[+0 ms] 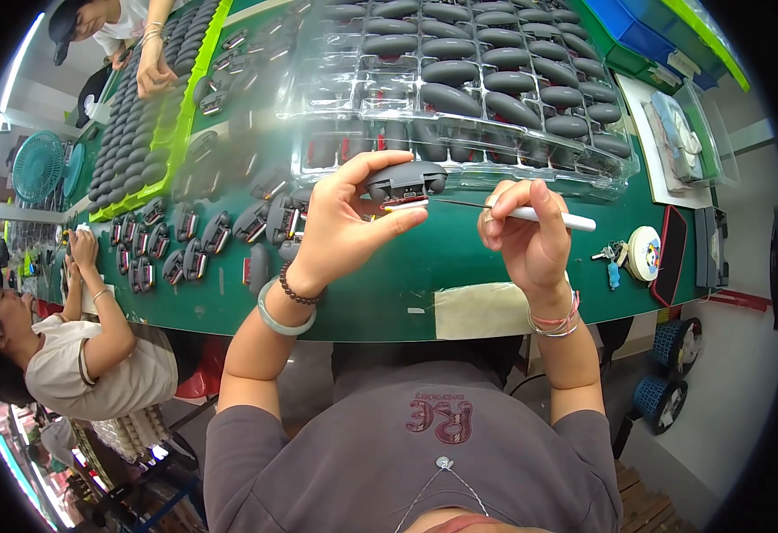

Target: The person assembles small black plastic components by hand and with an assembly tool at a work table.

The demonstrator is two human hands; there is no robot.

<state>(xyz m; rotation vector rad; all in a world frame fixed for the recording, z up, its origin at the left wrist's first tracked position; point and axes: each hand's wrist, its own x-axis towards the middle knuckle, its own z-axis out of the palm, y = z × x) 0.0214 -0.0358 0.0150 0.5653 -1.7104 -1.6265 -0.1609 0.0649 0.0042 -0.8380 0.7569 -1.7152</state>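
Observation:
Between the thumb and fingers of my left hand (340, 209) is a dark grey curved plastic housing (406, 180), with red, white and yellow parts showing on its near side. My right hand (529, 233) pinches a thin pointed tool with a white handle (575, 222). The tool's dark, slender tip points left and ends close to the housing; whether it touches cannot be made out. Both hands are raised over the green table (371, 293). To the left of my left hand, several similar housings (215, 233) with red parts lie loose on the table.
Stacked clear trays (469, 169) full of grey housings fill the far side. A bright green-edged rack (153, 169) of housings stands left. Keys (611, 253), a round badge (644, 253) and a red-edged phone (670, 256) lie right. Two co-workers (87, 351) (122, 27) sit at left.

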